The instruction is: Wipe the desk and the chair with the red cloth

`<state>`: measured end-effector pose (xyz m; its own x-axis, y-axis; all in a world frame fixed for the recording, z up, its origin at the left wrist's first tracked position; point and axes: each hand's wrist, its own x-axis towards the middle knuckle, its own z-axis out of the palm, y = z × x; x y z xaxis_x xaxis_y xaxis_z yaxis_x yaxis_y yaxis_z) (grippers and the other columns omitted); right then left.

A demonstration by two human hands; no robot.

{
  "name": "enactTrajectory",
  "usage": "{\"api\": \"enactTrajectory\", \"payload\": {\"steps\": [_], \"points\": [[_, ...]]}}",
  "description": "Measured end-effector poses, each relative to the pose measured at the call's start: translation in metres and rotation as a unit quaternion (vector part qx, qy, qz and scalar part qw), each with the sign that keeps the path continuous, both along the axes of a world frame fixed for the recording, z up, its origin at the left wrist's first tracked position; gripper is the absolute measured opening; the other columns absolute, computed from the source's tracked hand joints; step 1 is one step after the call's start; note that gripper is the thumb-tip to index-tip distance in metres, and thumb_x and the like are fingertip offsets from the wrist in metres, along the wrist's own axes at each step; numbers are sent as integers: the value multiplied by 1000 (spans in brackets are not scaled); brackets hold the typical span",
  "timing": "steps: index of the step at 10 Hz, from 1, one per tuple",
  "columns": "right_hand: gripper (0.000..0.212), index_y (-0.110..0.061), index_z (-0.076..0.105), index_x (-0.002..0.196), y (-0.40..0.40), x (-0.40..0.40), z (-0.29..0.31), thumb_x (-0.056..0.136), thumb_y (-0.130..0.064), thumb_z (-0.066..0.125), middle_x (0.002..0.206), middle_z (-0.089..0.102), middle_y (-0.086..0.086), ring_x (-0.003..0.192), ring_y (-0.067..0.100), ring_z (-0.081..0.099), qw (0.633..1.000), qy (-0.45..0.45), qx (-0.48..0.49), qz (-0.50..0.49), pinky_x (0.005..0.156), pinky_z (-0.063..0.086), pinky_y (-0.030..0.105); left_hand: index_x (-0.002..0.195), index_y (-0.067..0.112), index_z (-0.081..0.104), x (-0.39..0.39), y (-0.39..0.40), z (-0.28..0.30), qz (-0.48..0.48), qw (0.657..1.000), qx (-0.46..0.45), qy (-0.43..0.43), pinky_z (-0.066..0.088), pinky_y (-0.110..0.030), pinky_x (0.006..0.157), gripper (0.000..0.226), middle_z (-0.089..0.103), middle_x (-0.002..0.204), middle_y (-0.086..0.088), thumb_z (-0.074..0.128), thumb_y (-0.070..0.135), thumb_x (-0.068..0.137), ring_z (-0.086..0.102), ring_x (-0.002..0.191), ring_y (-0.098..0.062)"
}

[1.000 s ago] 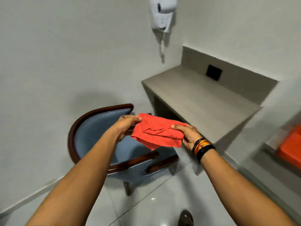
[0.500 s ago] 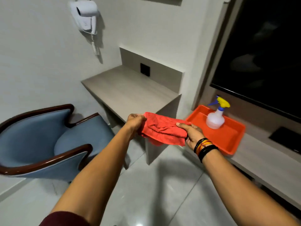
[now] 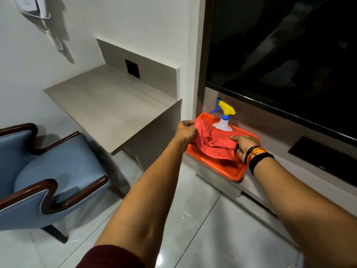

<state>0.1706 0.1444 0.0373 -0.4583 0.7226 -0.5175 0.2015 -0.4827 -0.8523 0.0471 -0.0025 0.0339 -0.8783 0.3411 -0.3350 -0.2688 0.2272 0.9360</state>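
Note:
The red cloth (image 3: 212,142) hangs stretched between both hands, just over the orange tray (image 3: 228,169) on the low shelf. My left hand (image 3: 185,131) pinches its left corner and my right hand (image 3: 244,144), with dark and orange bangles at the wrist, grips its right side. The grey desk (image 3: 108,105) stands to the left of the hands, its top bare. At the far left is the blue padded chair (image 3: 48,171) with dark wooden arms.
A white spray bottle (image 3: 223,122) with a yellow and blue trigger stands at the back of the tray. A large dark screen (image 3: 286,55) fills the wall above the shelf. A wall hair dryer's coiled cord (image 3: 52,39) hangs at the top left. The floor is glossy tile.
The view swung right, away from the chair and past the desk. Both hands carried the cloth rightward and down until it is over the orange tray.

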Motion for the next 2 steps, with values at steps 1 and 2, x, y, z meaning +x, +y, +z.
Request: {"api": "enactTrajectory", "payload": {"steps": [1, 2], "points": [[26, -12, 60, 105, 21, 4, -35, 87, 4, 71, 88, 60, 14, 62, 21, 53, 995, -85, 27, 49, 58, 53, 34, 137, 0, 63, 1, 22, -31, -29, 998, -49, 14, 58, -31, 81, 39, 72, 120, -25, 62, 6, 99, 65, 94, -26], [19, -2, 70, 100, 18, 13, -51, 90, -18, 70, 105, 72, 25, 94, 39, 70, 942, -205, 230, 134, 87, 56, 46, 148, 3, 55, 9, 19, -46, -81, 979, -159, 103, 53, -39, 109, 49, 63, 145, -20, 52, 6, 99, 64, 128, -33]]}}
